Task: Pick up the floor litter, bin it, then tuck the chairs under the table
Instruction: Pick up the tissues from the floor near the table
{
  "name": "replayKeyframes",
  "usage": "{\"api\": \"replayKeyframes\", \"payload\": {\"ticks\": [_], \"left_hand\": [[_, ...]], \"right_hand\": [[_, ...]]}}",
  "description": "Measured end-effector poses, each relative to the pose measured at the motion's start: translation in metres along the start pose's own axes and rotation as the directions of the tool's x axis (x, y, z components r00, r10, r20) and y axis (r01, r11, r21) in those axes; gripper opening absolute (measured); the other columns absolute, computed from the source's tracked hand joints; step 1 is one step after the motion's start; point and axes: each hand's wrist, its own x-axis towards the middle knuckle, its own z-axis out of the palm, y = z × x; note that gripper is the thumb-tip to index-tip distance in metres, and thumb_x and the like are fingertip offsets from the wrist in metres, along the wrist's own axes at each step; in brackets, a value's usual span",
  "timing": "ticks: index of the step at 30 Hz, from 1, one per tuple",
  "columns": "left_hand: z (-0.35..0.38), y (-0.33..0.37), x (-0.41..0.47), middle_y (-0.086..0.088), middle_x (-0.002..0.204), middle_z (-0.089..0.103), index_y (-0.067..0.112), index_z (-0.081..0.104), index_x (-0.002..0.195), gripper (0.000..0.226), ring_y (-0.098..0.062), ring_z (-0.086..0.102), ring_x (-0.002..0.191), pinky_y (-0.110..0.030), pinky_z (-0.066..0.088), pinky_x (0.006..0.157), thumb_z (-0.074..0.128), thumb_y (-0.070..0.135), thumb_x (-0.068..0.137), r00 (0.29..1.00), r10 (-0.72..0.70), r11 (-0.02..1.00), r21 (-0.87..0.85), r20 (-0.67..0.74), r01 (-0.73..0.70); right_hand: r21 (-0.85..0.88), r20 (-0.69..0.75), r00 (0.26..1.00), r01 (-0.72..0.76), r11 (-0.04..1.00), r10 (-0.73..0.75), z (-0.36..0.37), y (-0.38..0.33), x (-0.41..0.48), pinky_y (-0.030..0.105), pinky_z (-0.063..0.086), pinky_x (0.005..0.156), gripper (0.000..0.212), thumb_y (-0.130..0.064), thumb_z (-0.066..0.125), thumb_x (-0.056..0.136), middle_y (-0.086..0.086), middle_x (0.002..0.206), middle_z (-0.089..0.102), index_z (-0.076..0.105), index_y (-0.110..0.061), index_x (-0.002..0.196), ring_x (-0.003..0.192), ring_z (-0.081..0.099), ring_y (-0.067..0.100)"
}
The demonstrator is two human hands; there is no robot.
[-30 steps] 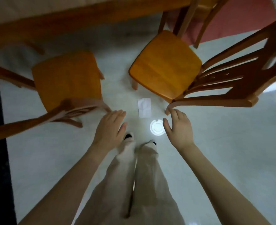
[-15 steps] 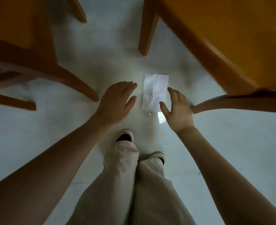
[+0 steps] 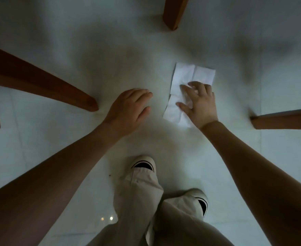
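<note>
- A creased white paper (image 3: 194, 75) lies flat on the pale tiled floor (image 3: 110, 50), right of centre;
- the right hand (image 3: 200, 105) is spread over its lower half, fingers straight; contact is too blurred to tell;
- the left hand (image 3: 128, 110) is just left of the paper, fingers relaxed, holding nothing;
- wooden chair legs (image 3: 45, 86) enter from the left, top and right edges;
- beige trousers (image 3: 141, 201) and white shoes (image 3: 144, 163) fill the bottom centre.

Creased paper (image 3: 193, 75) (glossy floor (image 3: 93, 50))

Creased white paper (image 3: 192, 75) flat on floor, between chair legs (image 3: 171, 13).
</note>
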Motion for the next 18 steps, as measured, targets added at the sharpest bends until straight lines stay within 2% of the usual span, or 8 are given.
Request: {"api": "replayKeyframes", "payload": {"ticks": [3,6,9,14,18], "left_hand": [[0.0,-0.001,0.0,-0.013,0.13,0.057,0.004,0.055,0.129,0.047,-0.03,0.052,0.119,-0.04,0.039,0.102,0.038,0.029,0.094,1.0,-0.023,1.0,-0.012,-0.003,0.023],[-0.006,0.011,-0.006,-0.013,0.131,0.057,0.004,0.055,0.13,0.047,-0.028,0.05,0.121,-0.039,0.039,0.103,0.038,0.029,0.094,0.999,-0.041,0.999,-0.036,-0.014,0.04],[-0.031,0.034,-0.018,-0.013,0.132,0.056,0.004,0.054,0.131,0.046,-0.027,0.049,0.123,-0.039,0.038,0.104,0.039,0.029,0.095,0.999,-0.041,0.998,-0.058,-0.034,0.039],[-0.122,0.089,-0.044,-0.014,0.133,0.055,0.003,0.052,0.132,0.046,-0.029,0.048,0.125,-0.042,0.038,0.105,0.039,0.03,0.097,0.996,-0.071,0.995,-0.078,-0.045,0.068],[-0.229,0.146,-0.065,-0.016,0.132,0.056,0.003,0.053,0.131,0.046,-0.031,0.049,0.124,-0.042,0.039,0.105,0.041,0.03,0.096,0.992,-0.087,0.992,-0.1,-0.089,0.078]], "right_hand": [[0.195,-0.069,0.996,-0.033,0.98,0.048,0.009,-0.005,-0.002,0.042,0.049,0.081,0.032,-0.026,0.064,0.09,0.013,0.107,0.06,0.068,-0.013,0.118,0.097,0.054,0.034],[0.353,-0.016,0.985,-0.153,0.923,0.169,-0.001,-0.013,-0.009,0.033,0.048,0.08,0.022,-0.019,0.063,0.091,0.008,0.103,0.064,0.071,-0.012,0.111,0.093,0.059,0.027],[0.466,-0.001,0.966,-0.227,0.855,0.257,-0.035,-0.027,-0.024,0.026,0.044,0.072,0.019,-0.016,0.065,0.089,0.005,0.093,0.063,0.072,-0.013,0.106,0.081,0.056,0.018],[0.514,-0.025,0.963,-0.218,0.83,0.268,-0.151,-0.066,-0.064,0.019,0.043,0.07,0.019,-0.018,0.068,0.089,0.007,0.094,0.064,0.072,-0.012,0.106,0.08,0.056,0.016],[0.566,-0.009,0.963,-0.218,0.795,0.27,-0.273,-0.108,-0.097,0.009,0.039,0.075,0.019,-0.019,0.069,0.09,0.003,0.102,0.064,0.07,-0.013,0.108,0.086,0.054,0.003]]}}
